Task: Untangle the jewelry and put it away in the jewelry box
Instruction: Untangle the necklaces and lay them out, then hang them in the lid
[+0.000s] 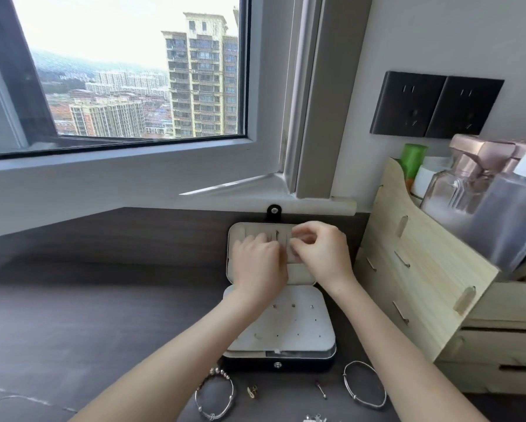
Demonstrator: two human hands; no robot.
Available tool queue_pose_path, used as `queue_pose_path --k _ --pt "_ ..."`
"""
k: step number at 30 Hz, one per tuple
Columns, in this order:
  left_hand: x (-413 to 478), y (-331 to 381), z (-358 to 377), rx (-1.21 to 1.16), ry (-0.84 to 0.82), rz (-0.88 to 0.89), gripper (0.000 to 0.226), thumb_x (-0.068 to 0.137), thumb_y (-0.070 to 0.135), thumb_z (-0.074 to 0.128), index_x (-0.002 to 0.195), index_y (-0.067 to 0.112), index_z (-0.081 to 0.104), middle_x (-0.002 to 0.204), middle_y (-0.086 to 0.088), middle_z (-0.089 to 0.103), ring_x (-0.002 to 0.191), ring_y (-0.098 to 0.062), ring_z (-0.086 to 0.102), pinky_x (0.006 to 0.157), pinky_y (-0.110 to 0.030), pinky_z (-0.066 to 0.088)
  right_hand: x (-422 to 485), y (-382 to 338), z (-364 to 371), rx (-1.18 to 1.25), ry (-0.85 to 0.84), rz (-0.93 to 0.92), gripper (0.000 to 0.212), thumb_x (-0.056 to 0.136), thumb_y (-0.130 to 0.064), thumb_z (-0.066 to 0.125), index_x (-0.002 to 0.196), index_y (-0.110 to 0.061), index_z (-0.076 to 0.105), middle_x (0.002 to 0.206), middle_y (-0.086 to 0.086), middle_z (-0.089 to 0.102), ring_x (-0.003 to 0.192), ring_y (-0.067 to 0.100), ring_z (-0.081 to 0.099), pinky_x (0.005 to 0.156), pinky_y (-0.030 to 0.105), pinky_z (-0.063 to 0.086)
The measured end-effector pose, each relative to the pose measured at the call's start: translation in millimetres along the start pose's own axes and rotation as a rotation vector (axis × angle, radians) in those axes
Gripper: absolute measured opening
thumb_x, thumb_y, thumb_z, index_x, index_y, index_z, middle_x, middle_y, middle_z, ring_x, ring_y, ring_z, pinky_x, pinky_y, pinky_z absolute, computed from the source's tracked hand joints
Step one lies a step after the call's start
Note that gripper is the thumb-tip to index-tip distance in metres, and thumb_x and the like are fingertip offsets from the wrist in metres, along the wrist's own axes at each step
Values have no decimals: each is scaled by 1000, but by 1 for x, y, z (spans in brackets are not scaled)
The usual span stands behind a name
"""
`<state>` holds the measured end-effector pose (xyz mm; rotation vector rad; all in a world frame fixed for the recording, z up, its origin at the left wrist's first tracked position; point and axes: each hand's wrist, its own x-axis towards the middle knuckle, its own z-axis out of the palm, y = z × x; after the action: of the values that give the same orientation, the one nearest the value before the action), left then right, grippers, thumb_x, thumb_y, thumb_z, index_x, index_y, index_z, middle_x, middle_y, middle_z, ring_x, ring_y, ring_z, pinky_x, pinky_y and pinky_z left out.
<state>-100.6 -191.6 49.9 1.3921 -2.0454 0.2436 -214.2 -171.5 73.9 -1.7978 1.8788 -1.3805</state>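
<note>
Over the laid-back lid (243,236) of the open jewelry box (286,365), both hands meet, likely because that panel seems fitted for hanging a freed chain. The left hand (258,263) and right hand (322,251) curl their fingertips close together as if pinching something fine, though the blur hides whether they grip anything. A beaded bracelet (214,394) and a bangle (364,383) lie unstored on the desk (103,315), just in front of the box.

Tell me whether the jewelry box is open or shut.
Open: the jewelry box has its lid folded back toward the window, baring the white earring panel inside.
</note>
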Motion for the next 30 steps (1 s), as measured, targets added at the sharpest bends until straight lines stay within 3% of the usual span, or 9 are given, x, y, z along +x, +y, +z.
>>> queue_pose_path --k 2,3,5,10,17,21,24,30 --pt "-5 -1 2 -41 -54 12 21 77 13 57 85 26 70 78 -1 57 78 -27 56 67 -30 24 0 0 -2 53 21 0 20 81 -7 66 100 -12 69 86 -1 68 81 14 65 76 37 57" --pt "-7 -1 2 -24 -136 9 27 83 16 52 101 30 68 90 -1 56 90 -25 53 70 -30 22 0 0 -2 31 9 -8 20 81 -6 65 100 -12 69 86 -1 67 81 14 65 77 37 57" --pt "-8 -3 -1 8 -203 7 33 87 21 48 114 33 62 99 1 54 99 -22 48 74 -29 22 -2 1 -3 -9 -43 -16 23 82 -4 64 103 -10 68 91 2 69 85 14 64 81 33 56" --pt "-10 -6 -7 -39 -146 -61 37 81 13 48 114 24 61 105 0 57 102 -22 49 79 -30 25 -9 8 -7 -151 -22 -53 30 85 2 53 110 -10 66 99 4 69 92 15 63 77 18 45" --pt "-15 -13 -14 50 -225 -36 41 82 12 45 119 29 54 110 -1 53 105 -22 46 85 -32 26 -20 6 -3 -537 -178 -202 40 84 -4 47 120 -18 59 109 1 61 102 19 51 80 28 45" --pt "-16 -17 -18 36 -170 -94 41 80 10 46 118 25 55 110 1 55 104 -21 47 79 -30 24 -22 3 -1 -468 -133 -168 44 83 0 46 122 -15 59 114 1 61 106 18 49 80 27 43" --pt "-15 -19 -19 14 -199 -139 39 81 12 46 118 22 56 114 0 56 106 -22 47 82 -30 27 -23 2 3 -449 -108 -144 44 84 0 47 124 -15 57 116 2 61 107 19 51 83 28 45" --pt "-14 -15 -18 -11 -284 -127 38 83 13 45 116 26 59 110 -3 55 107 -24 47 86 -32 28 -27 -2 14 -485 -257 -109 45 84 -5 44 124 -23 56 117 2 58 104 23 55 80 32 47"
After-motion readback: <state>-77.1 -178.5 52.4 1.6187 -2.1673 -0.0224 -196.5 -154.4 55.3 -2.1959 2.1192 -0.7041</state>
